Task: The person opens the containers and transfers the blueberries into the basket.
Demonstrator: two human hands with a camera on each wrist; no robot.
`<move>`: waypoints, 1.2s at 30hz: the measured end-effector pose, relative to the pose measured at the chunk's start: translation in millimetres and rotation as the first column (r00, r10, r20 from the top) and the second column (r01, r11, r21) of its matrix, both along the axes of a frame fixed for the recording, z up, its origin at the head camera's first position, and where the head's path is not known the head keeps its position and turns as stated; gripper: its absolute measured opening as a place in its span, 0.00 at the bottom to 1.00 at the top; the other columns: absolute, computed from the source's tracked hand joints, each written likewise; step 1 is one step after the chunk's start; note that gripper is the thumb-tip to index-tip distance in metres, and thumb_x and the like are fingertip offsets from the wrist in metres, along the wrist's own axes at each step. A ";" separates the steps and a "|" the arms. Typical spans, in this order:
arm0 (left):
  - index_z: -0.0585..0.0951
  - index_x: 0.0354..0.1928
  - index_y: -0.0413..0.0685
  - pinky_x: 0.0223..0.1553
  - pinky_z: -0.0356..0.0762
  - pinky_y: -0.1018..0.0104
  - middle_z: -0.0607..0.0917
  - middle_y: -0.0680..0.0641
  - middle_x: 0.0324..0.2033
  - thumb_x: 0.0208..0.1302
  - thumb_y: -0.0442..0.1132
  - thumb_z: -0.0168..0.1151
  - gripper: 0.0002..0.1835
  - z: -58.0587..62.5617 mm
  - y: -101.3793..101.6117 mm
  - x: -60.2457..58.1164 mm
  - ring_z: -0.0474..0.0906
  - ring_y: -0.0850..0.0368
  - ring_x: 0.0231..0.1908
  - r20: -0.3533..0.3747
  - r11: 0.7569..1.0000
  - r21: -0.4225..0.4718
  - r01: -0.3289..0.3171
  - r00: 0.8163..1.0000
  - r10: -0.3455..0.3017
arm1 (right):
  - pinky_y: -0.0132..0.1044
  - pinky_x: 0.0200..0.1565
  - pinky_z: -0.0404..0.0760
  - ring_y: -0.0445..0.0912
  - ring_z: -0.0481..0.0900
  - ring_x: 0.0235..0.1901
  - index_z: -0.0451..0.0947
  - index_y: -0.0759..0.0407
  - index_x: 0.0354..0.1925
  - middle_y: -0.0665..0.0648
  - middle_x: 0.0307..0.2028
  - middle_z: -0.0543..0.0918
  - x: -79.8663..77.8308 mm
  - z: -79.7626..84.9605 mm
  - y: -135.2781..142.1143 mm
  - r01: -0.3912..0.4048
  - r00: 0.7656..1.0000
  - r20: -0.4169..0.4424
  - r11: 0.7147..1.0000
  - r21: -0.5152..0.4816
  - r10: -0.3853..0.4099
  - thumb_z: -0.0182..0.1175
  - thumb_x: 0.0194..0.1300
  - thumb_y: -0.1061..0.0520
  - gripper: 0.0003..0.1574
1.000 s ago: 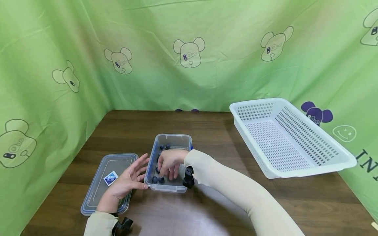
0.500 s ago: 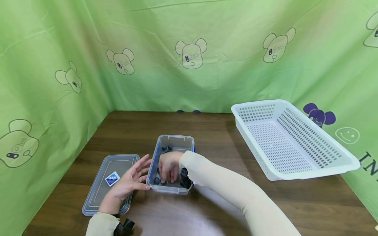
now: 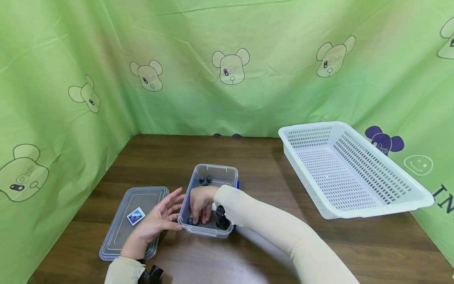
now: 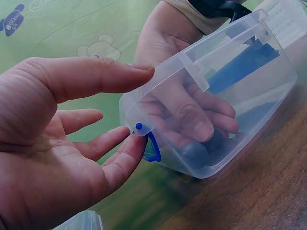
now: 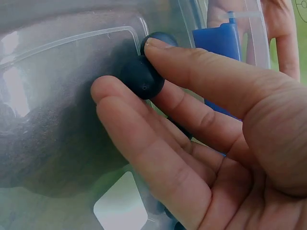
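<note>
A clear plastic box (image 3: pixel 227 172) stands on the table with its top off, blue latches on its sides. Inside lie several dark blue round berries, apparently blueberries (image 3: pixel 205 180), grouped near the far end, with another near the front left corner. My right hand (image 3: pixel 202 201) reaches down into that corner. In the right wrist view its thumb and fingers pinch a blueberry (image 5: pixel 143 79), with a second one just behind it. My left hand (image 3: pixel 159 217) is at the box's left side, fingers nearly straight; in the left wrist view a fingertip meets a blue latch (image 4: pixel 152 149).
Left of the box, partly under my left wrist, lies the clear lid (image 3: pixel 122 236) with its blue-and-white diamond label (image 3: pixel 136 215). A large white perforated basket (image 3: pixel 308 181) stands at the right on the wooden table (image 3: pixel 255 157). Green printed cloth (image 3: pixel 184 106) hangs behind.
My right hand has lowered a little toward the box's near left corner. The box has shifted slightly rightward, and my left hand has stayed at its side.
</note>
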State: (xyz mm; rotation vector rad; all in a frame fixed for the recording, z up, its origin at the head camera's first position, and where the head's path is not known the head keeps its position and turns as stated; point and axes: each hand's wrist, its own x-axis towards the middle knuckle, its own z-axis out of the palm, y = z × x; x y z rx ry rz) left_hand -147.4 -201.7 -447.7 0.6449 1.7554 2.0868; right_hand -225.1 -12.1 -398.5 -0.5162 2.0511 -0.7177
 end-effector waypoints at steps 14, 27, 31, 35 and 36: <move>0.57 0.76 0.48 0.55 0.76 0.64 0.54 0.25 0.69 0.50 0.21 0.70 0.52 -1.3 2.1 -0.7 0.68 0.50 0.60 -0.007 1.000 0.002 -0.003 1.000 0.003 | 0.37 0.27 0.85 0.47 0.84 0.20 0.85 0.72 0.30 0.64 0.23 0.86 -18.4 18.8 25.1 -0.010 0.999 0.038 0.996 -0.084 0.013 0.69 0.54 0.72 0.02; 0.60 0.75 0.50 0.52 0.78 0.64 0.56 0.26 0.69 0.49 0.21 0.71 0.51 -2.7 8.1 -0.5 0.70 0.51 0.59 -0.012 1.000 0.014 -0.021 1.000 0.021 | 0.44 0.38 0.86 0.47 0.86 0.25 0.84 0.71 0.34 0.62 0.27 0.87 -44.6 60.7 81.9 0.029 1.000 0.009 0.988 -0.153 -0.028 0.68 0.56 0.71 0.04; 0.58 0.76 0.44 0.52 0.78 0.65 0.55 0.25 0.69 0.49 0.21 0.71 0.51 -2.8 7.9 1.0 0.70 0.52 0.59 -0.015 0.999 0.016 -0.027 1.000 0.028 | 0.44 0.39 0.86 0.48 0.87 0.26 0.84 0.70 0.34 0.62 0.28 0.87 -51.8 75.7 105.5 0.060 0.998 -0.025 0.985 -0.160 -0.065 0.69 0.56 0.70 0.05; 0.58 0.75 0.42 0.51 0.79 0.65 0.55 0.24 0.68 0.48 0.20 0.71 0.52 -2.9 8.0 2.5 0.70 0.51 0.58 -0.009 0.999 0.020 -0.043 0.999 0.044 | 0.46 0.40 0.86 0.49 0.87 0.28 0.84 0.70 0.35 0.63 0.30 0.87 -56.8 89.5 131.4 0.087 0.993 -0.062 0.979 -0.184 -0.099 0.70 0.56 0.69 0.07; 0.57 0.75 0.41 0.51 0.79 0.65 0.55 0.24 0.68 0.48 0.20 0.70 0.52 -3.0 8.4 2.7 0.70 0.51 0.58 -0.005 0.999 0.021 -0.044 0.999 0.044 | 0.46 0.40 0.86 0.50 0.87 0.28 0.84 0.70 0.35 0.63 0.30 0.87 -57.8 92.4 138.6 0.092 0.992 -0.072 0.977 -0.191 -0.107 0.70 0.56 0.69 0.07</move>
